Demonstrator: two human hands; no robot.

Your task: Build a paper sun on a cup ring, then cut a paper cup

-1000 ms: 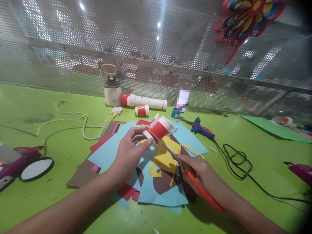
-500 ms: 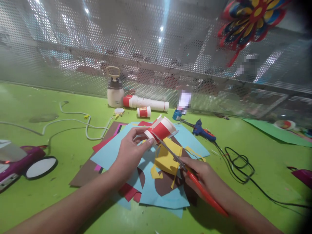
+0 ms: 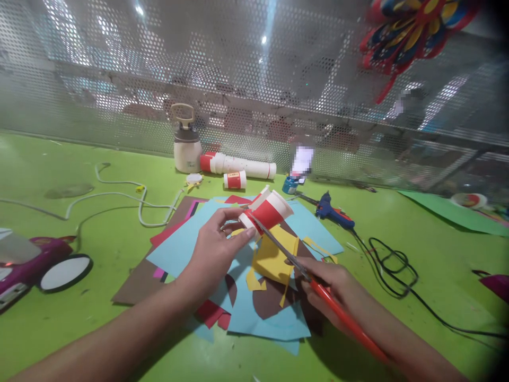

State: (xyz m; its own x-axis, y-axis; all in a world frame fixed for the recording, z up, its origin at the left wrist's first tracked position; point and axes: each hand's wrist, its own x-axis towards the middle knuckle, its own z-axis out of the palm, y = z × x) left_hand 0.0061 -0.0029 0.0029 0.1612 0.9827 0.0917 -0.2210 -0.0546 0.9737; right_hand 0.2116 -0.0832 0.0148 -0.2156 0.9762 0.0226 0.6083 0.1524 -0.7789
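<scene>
Left hand (image 3: 214, 249) reaches in from lower left, forearm low over the table (image 3: 99, 249), wrist raised. Fingers curled closed around the base end of a red-and-white paper cup (image 3: 267, 210), thumb on the near side, fingertips pinching it. Cup held in the air above the pile of coloured paper sheets (image 3: 238, 276), tilted, mouth pointing up and away to the right.

Right hand (image 3: 334, 289) comes in from lower right, forearm angled across the table edge. Fingers closed on the red handles of the scissors (image 3: 302, 270); grip firm, knuckles up. Blades run up and left from the hand, tips touching the cup near its base end. How far the blades are parted: cannot tell.

Under the hands: blue, brown, red and yellow sheets, overlapping. Blue glue gun (image 3: 332, 209) lies beyond the paper to the right, black cord (image 3: 393, 265) trailing. Row of stacked cups (image 3: 238, 165) lies on its side near the mesh wall.
</scene>
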